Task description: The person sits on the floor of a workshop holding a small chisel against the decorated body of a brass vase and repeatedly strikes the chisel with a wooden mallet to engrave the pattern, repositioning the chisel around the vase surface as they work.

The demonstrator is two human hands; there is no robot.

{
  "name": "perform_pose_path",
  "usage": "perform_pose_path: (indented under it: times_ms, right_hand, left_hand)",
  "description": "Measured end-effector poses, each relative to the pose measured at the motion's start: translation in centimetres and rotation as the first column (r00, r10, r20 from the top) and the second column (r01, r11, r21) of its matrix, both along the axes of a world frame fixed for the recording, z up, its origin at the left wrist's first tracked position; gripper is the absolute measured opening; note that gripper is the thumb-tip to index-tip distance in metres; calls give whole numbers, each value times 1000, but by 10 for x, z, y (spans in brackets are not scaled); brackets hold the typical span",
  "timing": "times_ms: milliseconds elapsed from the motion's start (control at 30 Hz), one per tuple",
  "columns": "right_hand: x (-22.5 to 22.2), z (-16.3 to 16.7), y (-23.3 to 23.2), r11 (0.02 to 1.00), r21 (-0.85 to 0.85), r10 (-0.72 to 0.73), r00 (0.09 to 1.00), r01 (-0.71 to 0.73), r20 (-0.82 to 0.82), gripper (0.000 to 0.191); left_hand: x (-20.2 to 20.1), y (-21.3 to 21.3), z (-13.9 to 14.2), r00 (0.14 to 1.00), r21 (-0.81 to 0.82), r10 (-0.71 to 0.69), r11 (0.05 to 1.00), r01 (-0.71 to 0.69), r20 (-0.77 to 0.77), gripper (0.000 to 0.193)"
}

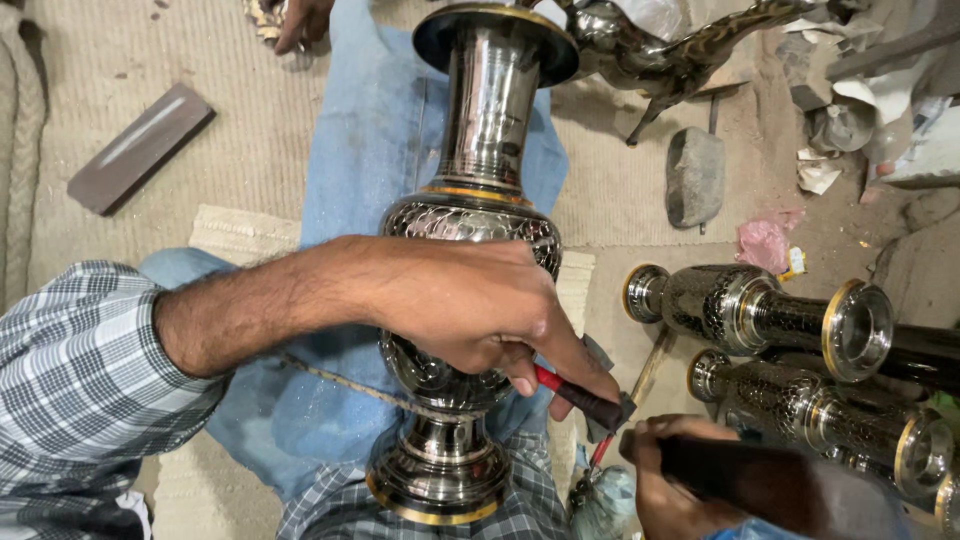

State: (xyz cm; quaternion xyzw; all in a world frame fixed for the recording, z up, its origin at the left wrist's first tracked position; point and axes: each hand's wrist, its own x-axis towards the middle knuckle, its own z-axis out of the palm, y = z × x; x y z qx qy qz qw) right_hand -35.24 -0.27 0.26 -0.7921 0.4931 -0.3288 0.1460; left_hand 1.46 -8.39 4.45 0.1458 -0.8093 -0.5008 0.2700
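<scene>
Your vase (470, 240), a dark polished metal one with gold bands and an engraved belly, lies along your lap with its long axis running up the frame: the flared mouth points to the top centre, the round foot sits at the bottom centre against your checked shirt. It rests on a blue cloth (360, 150) spread over your legs.

Your left hand (470, 310) reaches across the belly from the left, its grip clenched on a thin tool with a red handle (575, 397) that slants toward the lower right. Your right hand (665, 480), low in the frame right of the foot, has its grip closed around a dark wooden handle (760, 480).

At the right edge, two more engraved vases (760, 315) lie on their sides, mouths toward the right; what is inside them cannot be seen.

The floor is covered with a woven beige mat (230, 110). A flat dark sharpening block (140, 148) lies in the upper left, a grey stone (694, 176) right of centre, and a metal animal figure (680, 50) at the top. Another person's hand (300, 22) shows at the top edge.
</scene>
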Motion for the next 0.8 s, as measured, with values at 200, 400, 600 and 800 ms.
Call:
perform_pose_path:
  times_ms: [200, 400, 600, 800]
  right_hand:
    - [-26, -22, -15, 984, -111, 145, 988, -138, 55, 55]
    - [-28, -7, -38, 985, -114, 109, 981, -127, -158, 55]
    - [4, 52, -76, 974, 104, 214, 968, -201, -133, 76]
    - [44, 119, -127, 896, 412, 320, 884, -166, -341, 74]
  left_hand:
    - [-2, 10, -6, 901, -97, 77, 994, -39, 426, 50]
    - [-2, 33, -17, 888, -103, 447, 883, -457, -106, 55]
    - [-2, 63, -20, 710, 4, 677, 724, -690, -196, 60]
    - [-15, 87, -18, 396, 158, 908, 415, -896, -140, 44]
